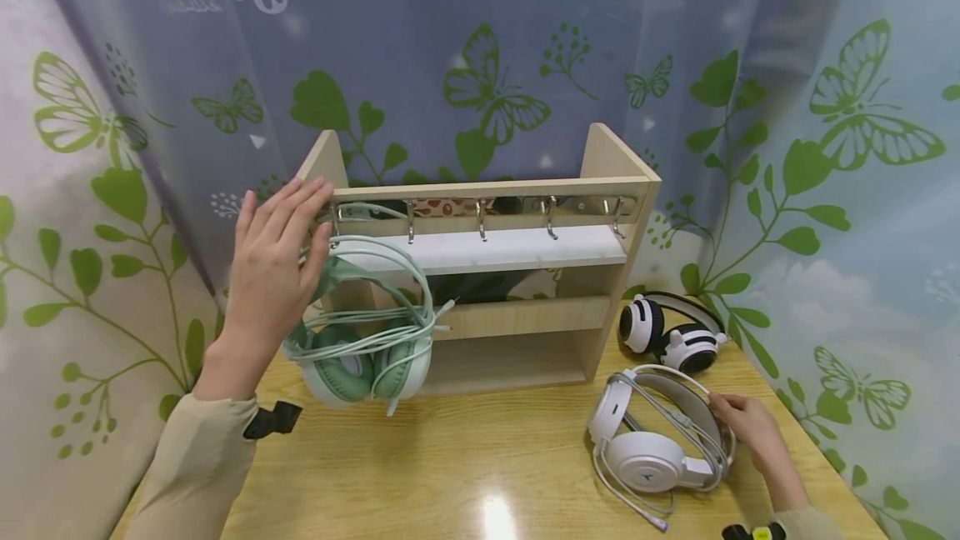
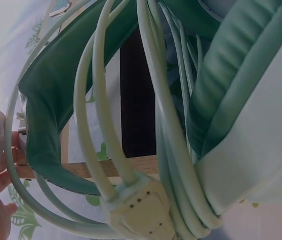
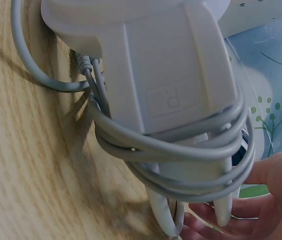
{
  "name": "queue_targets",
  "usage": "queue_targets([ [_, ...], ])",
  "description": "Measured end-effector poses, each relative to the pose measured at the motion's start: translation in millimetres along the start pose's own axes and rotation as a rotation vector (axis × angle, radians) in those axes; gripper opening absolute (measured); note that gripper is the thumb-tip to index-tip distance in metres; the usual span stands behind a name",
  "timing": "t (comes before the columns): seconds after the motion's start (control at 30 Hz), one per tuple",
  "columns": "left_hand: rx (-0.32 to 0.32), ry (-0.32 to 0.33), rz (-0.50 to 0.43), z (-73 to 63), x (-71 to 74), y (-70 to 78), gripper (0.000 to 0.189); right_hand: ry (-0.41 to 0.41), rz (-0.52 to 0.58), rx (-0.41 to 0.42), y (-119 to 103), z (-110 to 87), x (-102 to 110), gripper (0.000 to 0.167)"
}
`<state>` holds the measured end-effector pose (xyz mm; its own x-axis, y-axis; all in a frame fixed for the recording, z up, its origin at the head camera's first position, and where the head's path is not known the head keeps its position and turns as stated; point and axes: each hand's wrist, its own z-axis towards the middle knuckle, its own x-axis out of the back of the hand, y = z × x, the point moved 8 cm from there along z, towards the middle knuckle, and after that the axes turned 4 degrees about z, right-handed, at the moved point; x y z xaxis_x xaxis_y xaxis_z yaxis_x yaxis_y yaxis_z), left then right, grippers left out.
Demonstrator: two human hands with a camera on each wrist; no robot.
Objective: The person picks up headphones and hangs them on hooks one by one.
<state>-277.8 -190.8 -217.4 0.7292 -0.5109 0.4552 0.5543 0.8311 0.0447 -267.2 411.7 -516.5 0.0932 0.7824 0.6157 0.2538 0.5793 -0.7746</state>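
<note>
Green headphones (image 1: 408,365) with a pale green cable wound around them hang at the left end of the wooden rack (image 1: 525,319), by the leftmost hook. My left hand (image 1: 273,265) rests on the rack's upper left corner with its fingers extended, beside the headband; the left wrist view shows the green headband padding (image 2: 46,95) and cable up close. At the right, white headphones (image 1: 648,461) with a grey cable wrapped around them lie on the table. My right hand (image 1: 753,432) holds their headband at its right side, with fingers partly behind it in the right wrist view.
Several metal hooks (image 1: 482,219) line the rack's front bar. Black-and-white headphones (image 1: 686,344) lie behind the white pair, right of the rack. The wooden table (image 1: 420,473) meets patterned curtains (image 1: 480,48) at the back and sides.
</note>
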Motion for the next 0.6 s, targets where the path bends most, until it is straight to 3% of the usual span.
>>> queue_targets([
  [0.6, 0.005, -0.011, 0.012, 0.0, -0.1, 0.6, 0.042, -0.031, 0.157, -0.050, -1.3, -8.9, 2.3, 0.055],
])
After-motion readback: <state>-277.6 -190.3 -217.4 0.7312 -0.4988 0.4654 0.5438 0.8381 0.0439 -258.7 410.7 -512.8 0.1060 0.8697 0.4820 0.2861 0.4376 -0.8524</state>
